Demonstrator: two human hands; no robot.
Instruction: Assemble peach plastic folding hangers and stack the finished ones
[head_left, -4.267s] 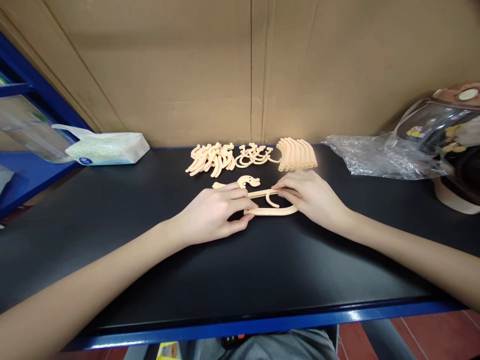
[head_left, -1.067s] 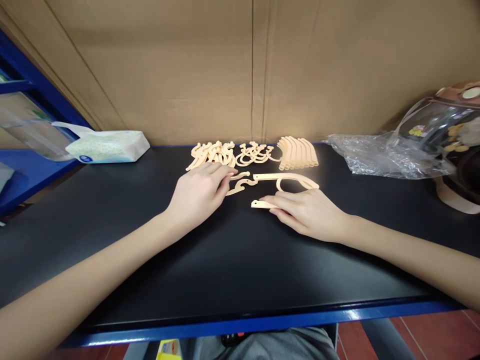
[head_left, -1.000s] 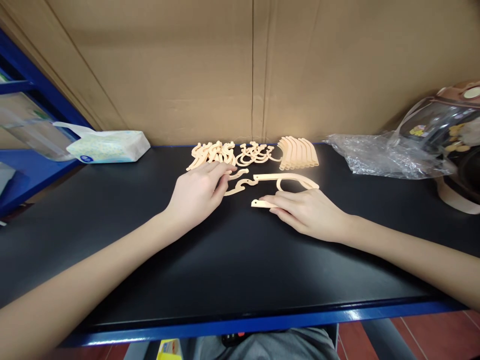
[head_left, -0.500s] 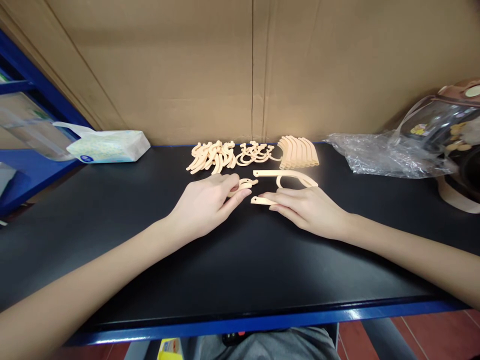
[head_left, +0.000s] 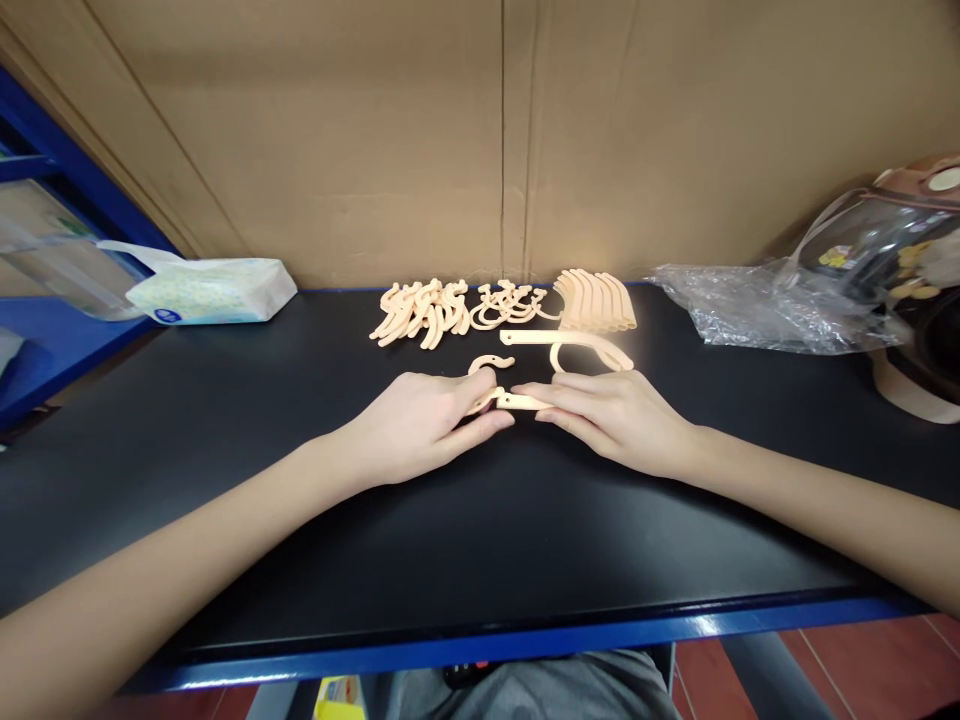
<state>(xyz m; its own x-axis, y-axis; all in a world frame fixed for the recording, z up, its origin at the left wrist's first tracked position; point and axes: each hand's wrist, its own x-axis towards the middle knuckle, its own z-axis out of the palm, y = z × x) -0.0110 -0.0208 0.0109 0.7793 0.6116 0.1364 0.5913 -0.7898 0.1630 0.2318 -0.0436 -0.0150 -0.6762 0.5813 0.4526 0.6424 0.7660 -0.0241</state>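
In front of the hooks (head_left: 511,304), left hand (head_left: 416,425) pinches a curl (head_left: 485,402), right hand (head_left: 626,425) a bar (head_left: 523,403), seemingly matching ends, needing alignment

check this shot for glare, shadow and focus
Head view: glints on the clear bag and blue table edge; head view: a pale glow over the stacked curved pieces; head view: soft shadow on the tabletop beneath the right forearm; head view: the pale piece in the right hand is sharp enough to show its hole.
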